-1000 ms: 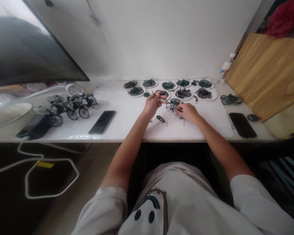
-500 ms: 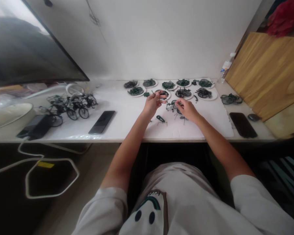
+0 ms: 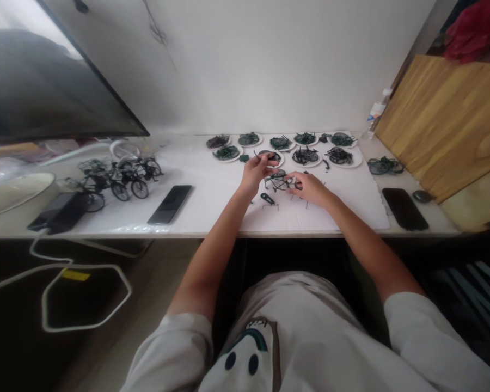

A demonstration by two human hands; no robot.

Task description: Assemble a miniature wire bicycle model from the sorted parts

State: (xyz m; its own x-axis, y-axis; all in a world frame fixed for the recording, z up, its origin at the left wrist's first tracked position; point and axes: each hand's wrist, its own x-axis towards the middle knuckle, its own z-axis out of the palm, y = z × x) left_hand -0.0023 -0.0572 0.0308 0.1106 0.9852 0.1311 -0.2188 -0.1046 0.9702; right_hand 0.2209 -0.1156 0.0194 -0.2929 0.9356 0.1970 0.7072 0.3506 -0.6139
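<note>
A model bicycle (image 3: 280,182), dark and thin-framed, is between my hands above the white sheet. My right hand (image 3: 310,189) is closed on its right end, fingers pointing left. My left hand (image 3: 255,175) is just left of the bicycle with its fingers curled together. A thin dark piece shows by those fingertips, too small to name. Below the bicycle lie a dark green and black tool-like piece (image 3: 268,198) and several thin wire-like parts. Part of the bicycle is hidden behind my right fingers.
Plates of dark bicycle parts (image 3: 227,152) line the wall side. Several assembled model bicycles (image 3: 120,177) stand at left, near a phone (image 3: 170,204). Another phone (image 3: 405,208), a mouse (image 3: 423,196), loose parts (image 3: 386,165) and a bottle (image 3: 378,111) are at right, by a wooden board (image 3: 449,120).
The bicycle has turned and shifted left, so its wheel now shows near my left hand. My right hand has moved slightly down and changed its hold. My left hand has barely moved.
</note>
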